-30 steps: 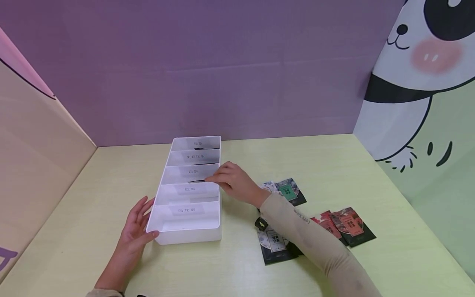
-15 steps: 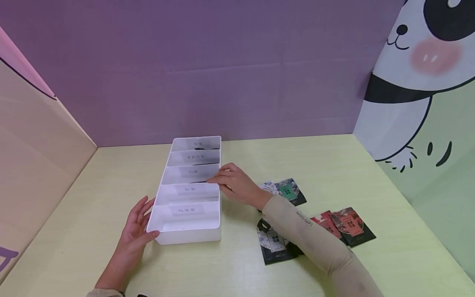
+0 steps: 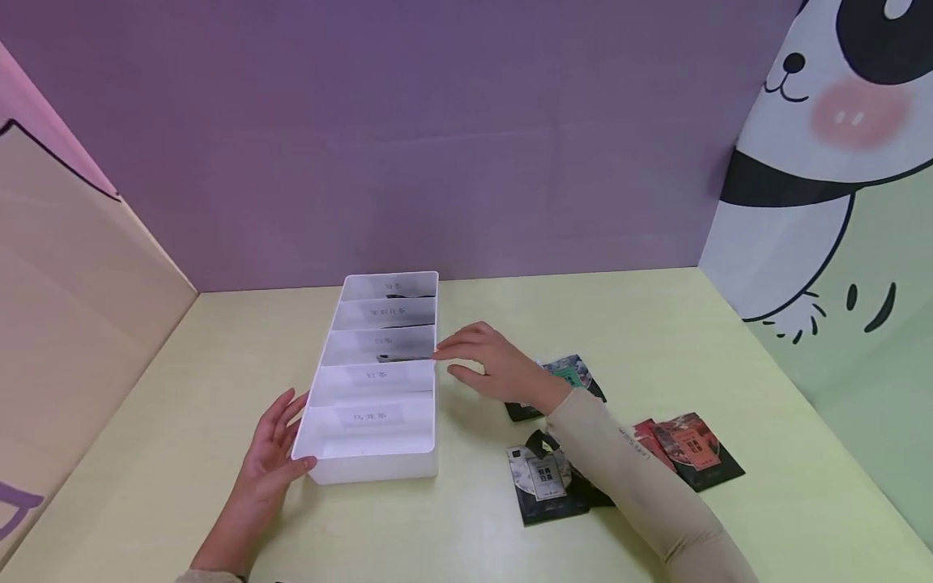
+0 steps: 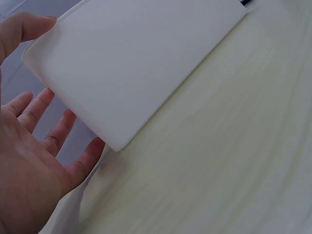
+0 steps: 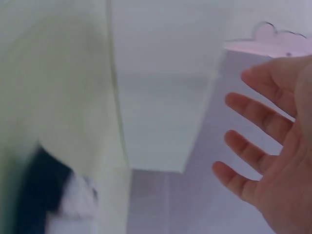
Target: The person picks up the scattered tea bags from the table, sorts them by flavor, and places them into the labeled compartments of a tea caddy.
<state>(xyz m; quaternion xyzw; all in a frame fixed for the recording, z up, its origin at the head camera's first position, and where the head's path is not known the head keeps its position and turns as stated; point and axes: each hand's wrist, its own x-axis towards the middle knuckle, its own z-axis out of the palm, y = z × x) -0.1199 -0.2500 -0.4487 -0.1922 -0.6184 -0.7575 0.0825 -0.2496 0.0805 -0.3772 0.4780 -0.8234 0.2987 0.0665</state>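
A long white divided box (image 3: 375, 468) with labelled compartments stands on the table. Dark edges of sachets (image 3: 399, 358) show in the third compartment from the front and in those behind it. My left hand (image 3: 266, 470) holds the box's near left corner, thumb on the front rim and fingers along the left side; the left wrist view shows the thumb (image 4: 36, 27) bent onto the edge. Just outside the right rim, my right hand (image 3: 503, 364) has its fingers spread and holds nothing; in the right wrist view its fingers (image 5: 256, 117) stand apart from the box wall.
Right of the box lie black sachets: one with a green label (image 3: 572, 374), white-and-grey ones (image 3: 543, 482) and red-labelled ones (image 3: 696, 449). The right sleeve (image 3: 641, 478) partly covers them. A purple wall (image 3: 437, 146) rises behind the table.
My right hand has let go of a sachet in the third compartment from the front and drawn right, out over the rim. The left hand stays at the box corner.
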